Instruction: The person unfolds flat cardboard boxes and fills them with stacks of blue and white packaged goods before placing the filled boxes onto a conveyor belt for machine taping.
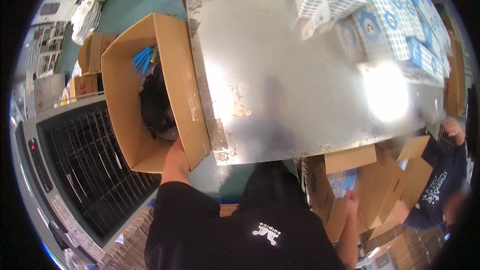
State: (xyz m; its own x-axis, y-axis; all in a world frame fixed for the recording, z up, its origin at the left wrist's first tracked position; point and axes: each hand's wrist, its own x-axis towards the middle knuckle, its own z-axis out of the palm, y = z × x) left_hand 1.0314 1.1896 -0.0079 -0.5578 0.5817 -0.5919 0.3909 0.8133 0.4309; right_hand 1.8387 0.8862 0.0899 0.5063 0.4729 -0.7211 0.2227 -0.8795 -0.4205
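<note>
My left arm reaches over the rim of a deep cardboard box (172,60) at the left. Down inside, my left hand (170,120) is beside a crumpled black bundle (154,100), its fingers mostly hidden. Several blue sticks (143,59) lie farther up in the same box. On the right, my right hand (352,199) hangs by an opened carton (325,200) with blue-and-white packs (343,181) in it. The fingers of this hand look curled in, and whether they hold anything is hidden.
A metal-topped table (260,70) fills the middle, with stacked blue-and-white patterned boxes (385,15) at its far right. A grey machine with a black grille (95,165) stands at lower left. At the right edge, another person (435,185) is beside open cartons (390,185).
</note>
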